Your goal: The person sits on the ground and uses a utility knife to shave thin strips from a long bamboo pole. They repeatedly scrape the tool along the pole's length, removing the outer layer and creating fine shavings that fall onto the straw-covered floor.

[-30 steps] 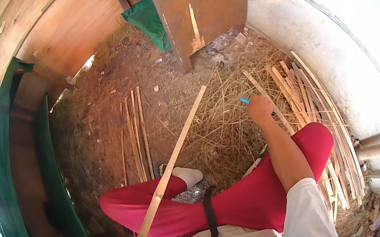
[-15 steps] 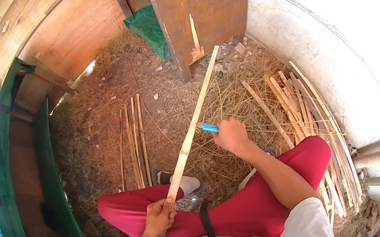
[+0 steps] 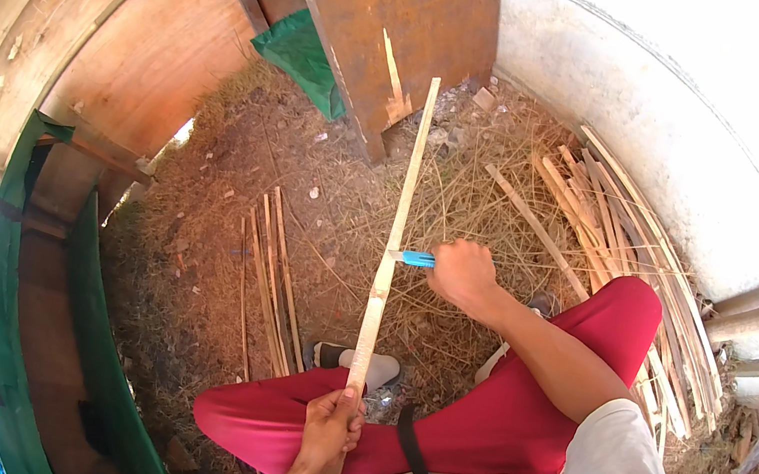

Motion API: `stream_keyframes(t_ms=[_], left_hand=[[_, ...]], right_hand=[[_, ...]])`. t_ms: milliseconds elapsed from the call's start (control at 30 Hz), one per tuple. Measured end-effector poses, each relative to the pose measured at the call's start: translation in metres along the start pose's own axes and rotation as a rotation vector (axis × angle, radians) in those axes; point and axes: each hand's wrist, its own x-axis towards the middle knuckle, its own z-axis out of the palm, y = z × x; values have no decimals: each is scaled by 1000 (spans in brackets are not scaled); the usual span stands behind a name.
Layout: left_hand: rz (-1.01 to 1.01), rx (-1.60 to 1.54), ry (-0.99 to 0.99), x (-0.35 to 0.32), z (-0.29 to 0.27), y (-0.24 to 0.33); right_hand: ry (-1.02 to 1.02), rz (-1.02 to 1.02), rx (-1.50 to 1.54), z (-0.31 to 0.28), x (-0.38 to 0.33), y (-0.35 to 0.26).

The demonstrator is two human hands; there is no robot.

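Here the left hand (image 3: 330, 428) grips the near end of a long bamboo strip (image 3: 392, 239) pointing away over the straw (image 3: 467, 202). The right hand (image 3: 461, 272) is closed on a blue knife (image 3: 412, 258) touching the strip's middle. Likely light, springy, with splintery edges; best held low.

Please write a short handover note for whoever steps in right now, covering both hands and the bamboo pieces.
Left hand: gripping the near end of a long bamboo strip, which points away over the straw-covered ground.
Right hand: holding a blue-handled knife, blade against the strip about midway.
Nearby: a few thin strips lie to the left of the legs; a larger pile of strips lies along the right wall.
Done: the knife is set on the strip.
Left: how much of the strip is worked cannot be told.
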Motion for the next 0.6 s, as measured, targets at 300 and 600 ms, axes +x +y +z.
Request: stream_keyframes(t_ms=[300, 600], left_hand=[[-153, -49, -88, -21, 10, 14], [-201, -13, -51, -31, 5, 6]], right_hand=[[-26, 65, -93, 6, 6, 3], [3, 24, -172, 33, 16, 17]])
